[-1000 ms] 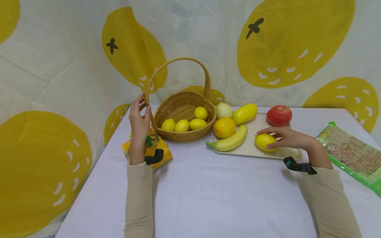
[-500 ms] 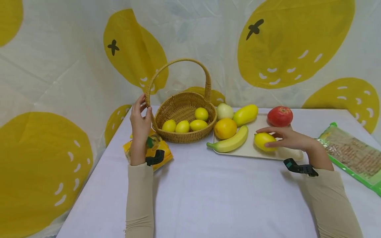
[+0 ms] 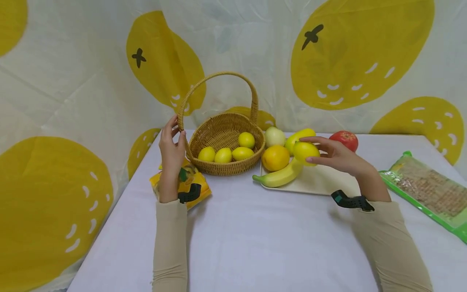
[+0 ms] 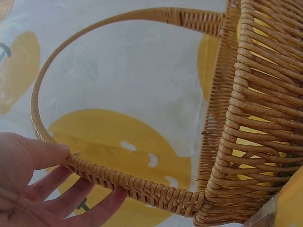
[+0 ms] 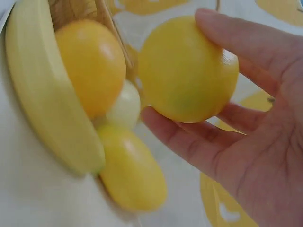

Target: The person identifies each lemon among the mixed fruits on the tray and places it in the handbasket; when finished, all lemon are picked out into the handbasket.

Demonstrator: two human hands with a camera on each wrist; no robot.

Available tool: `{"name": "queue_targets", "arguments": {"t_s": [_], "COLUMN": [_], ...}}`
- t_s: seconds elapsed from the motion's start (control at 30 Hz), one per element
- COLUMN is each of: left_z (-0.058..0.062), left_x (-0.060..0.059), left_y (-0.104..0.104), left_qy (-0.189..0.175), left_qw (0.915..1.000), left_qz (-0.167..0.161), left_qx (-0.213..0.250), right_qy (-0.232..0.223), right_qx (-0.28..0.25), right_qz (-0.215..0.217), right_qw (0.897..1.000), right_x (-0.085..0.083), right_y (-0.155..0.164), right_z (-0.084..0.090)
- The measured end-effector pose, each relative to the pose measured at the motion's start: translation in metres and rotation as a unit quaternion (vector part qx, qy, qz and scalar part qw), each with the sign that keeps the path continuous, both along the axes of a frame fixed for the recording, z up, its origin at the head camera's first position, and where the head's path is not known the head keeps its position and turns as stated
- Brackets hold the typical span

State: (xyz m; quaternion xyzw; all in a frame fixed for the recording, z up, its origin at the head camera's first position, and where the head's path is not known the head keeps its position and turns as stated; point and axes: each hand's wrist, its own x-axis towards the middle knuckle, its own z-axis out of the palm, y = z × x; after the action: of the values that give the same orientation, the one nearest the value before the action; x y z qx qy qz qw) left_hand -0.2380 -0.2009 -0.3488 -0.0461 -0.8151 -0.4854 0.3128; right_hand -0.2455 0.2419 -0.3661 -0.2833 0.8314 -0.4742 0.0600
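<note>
My left hand (image 3: 172, 148) grips one side of the tall handle of a wicker basket (image 3: 226, 167). In the left wrist view the thumb lies on one side of the handle (image 4: 128, 182) and the fingers (image 4: 78, 194) pass behind it. Several yellow lemons (image 3: 223, 155) lie inside the basket. My right hand (image 3: 337, 154) pinches another lemon (image 3: 305, 153) between thumb and fingers, raised over the tray (image 3: 324, 178). In the right wrist view this lemon (image 5: 187, 71) shows a greenish patch. Below and beside it are a banana (image 3: 279, 177), an orange (image 3: 275, 158) and a yellow mango-like fruit (image 3: 297, 136).
A pale round fruit (image 3: 274, 137) sits between basket and tray. At the tray's back right is a red fruit (image 3: 344, 140), partly behind my right hand. A yellow packet (image 3: 197, 188) lies under my left wrist; a green-edged bag (image 3: 430, 190) lies at the right.
My right hand has lifted the lemon off the tray and carried it leftward, up over the banana's tip. The left hand stays on the basket handle.
</note>
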Motion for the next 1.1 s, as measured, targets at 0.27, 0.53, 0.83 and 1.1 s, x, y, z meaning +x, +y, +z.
{"name": "queue_targets", "arguments": {"t_s": [0.27,0.53,0.83,1.1], "left_z": [0.002,0.001,0.000,0.001], "left_x": [0.001,0.001,0.000,0.001], "left_y": [0.000,-0.001,0.000,-0.001], "left_qy": [-0.001,-0.002,0.004,0.005], "left_qw": [1.0000,1.0000,1.0000,1.0000], "left_qz": [-0.001,-0.006,-0.004,-0.001], "left_qx": [0.000,0.004,0.001,-0.005], "right_qy": [-0.002,-0.001,0.001,0.009], "right_qx": [-0.067,-0.107,-0.076,-0.019], "right_qz": [0.037,0.045,0.082,0.115], "right_qw": [0.997,0.993,0.994,0.993], "right_x": [-0.016,-0.026,-0.037,-0.046], "right_y": [-0.051,-0.111,-0.166,-0.187], "right_z": [0.005,-0.003,-0.009,-0.011]}}
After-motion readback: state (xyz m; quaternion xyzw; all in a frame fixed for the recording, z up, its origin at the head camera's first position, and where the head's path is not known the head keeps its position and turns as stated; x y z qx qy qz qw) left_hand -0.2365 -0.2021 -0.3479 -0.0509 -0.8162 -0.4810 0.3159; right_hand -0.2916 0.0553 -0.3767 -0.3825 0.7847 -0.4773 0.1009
